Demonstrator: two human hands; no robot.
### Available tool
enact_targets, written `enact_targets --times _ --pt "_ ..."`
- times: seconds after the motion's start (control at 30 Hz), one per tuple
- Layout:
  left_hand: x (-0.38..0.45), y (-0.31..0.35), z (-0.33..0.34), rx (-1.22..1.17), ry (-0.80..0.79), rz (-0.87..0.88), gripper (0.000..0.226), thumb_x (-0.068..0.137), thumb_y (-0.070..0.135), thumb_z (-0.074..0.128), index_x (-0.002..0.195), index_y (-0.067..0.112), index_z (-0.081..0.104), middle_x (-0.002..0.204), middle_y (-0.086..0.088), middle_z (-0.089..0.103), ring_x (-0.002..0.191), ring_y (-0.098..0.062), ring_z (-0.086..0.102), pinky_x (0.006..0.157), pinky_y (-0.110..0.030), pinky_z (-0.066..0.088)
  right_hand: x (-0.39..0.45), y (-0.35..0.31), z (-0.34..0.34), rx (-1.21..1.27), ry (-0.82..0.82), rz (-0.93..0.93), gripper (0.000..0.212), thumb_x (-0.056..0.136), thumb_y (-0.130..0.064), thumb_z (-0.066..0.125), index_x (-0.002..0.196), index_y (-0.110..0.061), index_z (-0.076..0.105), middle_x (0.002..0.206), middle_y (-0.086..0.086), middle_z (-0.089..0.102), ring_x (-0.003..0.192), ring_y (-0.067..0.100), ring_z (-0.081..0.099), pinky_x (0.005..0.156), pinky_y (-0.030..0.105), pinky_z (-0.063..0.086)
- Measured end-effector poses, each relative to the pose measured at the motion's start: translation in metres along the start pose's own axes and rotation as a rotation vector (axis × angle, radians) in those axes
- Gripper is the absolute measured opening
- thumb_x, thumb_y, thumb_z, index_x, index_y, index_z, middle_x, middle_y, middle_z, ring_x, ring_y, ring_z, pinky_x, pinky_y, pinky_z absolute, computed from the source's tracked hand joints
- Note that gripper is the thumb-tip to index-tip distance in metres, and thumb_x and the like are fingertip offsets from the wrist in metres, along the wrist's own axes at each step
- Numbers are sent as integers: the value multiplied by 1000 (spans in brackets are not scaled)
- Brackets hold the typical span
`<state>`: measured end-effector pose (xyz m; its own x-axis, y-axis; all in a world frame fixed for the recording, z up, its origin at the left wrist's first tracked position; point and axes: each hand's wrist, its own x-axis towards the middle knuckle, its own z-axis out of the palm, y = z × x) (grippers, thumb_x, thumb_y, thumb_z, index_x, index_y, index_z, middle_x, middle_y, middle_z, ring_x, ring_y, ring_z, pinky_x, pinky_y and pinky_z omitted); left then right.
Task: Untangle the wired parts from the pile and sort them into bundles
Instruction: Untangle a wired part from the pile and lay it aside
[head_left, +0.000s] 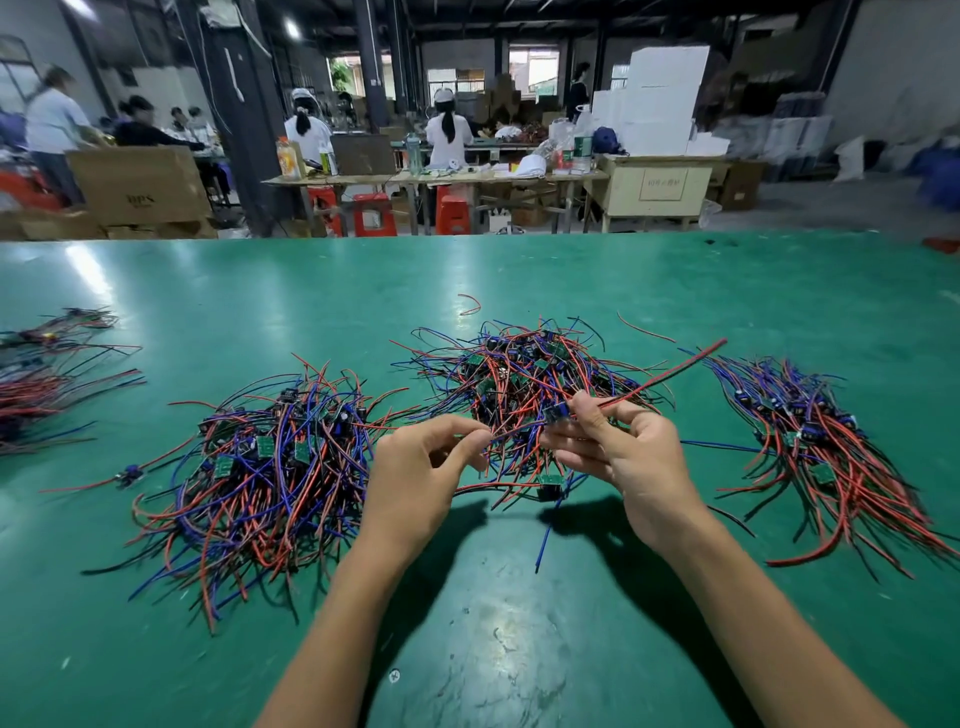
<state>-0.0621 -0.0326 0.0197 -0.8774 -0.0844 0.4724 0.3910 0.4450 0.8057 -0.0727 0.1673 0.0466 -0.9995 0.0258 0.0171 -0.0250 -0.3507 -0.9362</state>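
Pinching wired part: both hands, left, right; carton reads "BPS".

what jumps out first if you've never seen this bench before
Tangled heaps of red, blue and black wired parts on the green table: a big pile on the left, the middle pile behind the hands, a combed bundle on the right. In front, the left hand pinches wires while the right hand holds one small board's wires.
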Motion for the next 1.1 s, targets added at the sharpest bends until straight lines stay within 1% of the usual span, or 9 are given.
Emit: enact_targets --times 0.23,0.37,0.43,0.53,0.63,0.77,0.83,0.97,1.1 --pt "3 -1 -1 80 158 -32 21 99 44 56 104 31 73 92 15 73 88 -4 66 68 -13 44 8 -17 -5 361 142 4 17 100 -14 59 100 3 57 83 20 76 70 19 76 61 20 60" --pt "3 -1 1 89 198 -52 17 100 33 58 112 29 70 99 16 70 93 3 62 72 -5 41 38 -68 -24 611 451 -205 17 101 -10 58 92 2 51 95 22 73 65 16 75 67 23 62" --pt "2 -1 1 76 177 -66 16 100 30 58 109 29 71 98 15 71 92 0 64 68 -6 42 48 -85 -39 739 669 -237 21 103 -7 56 86 -2 43 113 26 68 83 24 76 80 25 61" --pt "0 -2 3 74 127 -80 16 100 26 58 103 30 73 96 15 72 91 -2 65 63 -11 44 55 -84 -83 436 792 -77 22 107 -12 40 112 6 51 131 31 56 118 44 59 80 16 55" --pt "0 -2 6 111 94 -86 17 98 21 59 98 31 73 90 18 71 88 -2 66 69 -25 49 47 -66 -99 -171 846 86 41 109 -14 31 134 14 49 125 33 58 115 45 56 84 39 42" --pt "-1 -3 9 146 62 -72 19 97 18 60 97 32 74 89 19 71 86 -2 65 71 -26 49 52 -50 -77 359 662 41 31 105 -5 50 130 12 53 105 28 65 87 30 65 76 29 55" --pt "-3 -3 11 158 42 -56 19 97 17 60 96 31 74 89 19 71 85 -2 64 71 -27 48 52 -32 -62 89 512 -40 34 93 9 60 126 3 59 104 20 70 85 20 67 79 23 60" --pt "-6 -2 16 199 -13 -14 20 97 18 60 97 34 73 92 21 69 85 -2 61 71 -28 48 56 15 -54 -992 275 -176 29 96 -22 68 123 -13 71 113 7 70 96 20 63 92 29 48" --pt "-8 0 19 214 -45 8 20 97 19 60 99 33 73 95 22 69 87 -1 61 72 -29 51 59 32 -54 -1068 302 -240 14 93 -25 70 98 -17 80 98 4 76 95 23 68 86 29 50"
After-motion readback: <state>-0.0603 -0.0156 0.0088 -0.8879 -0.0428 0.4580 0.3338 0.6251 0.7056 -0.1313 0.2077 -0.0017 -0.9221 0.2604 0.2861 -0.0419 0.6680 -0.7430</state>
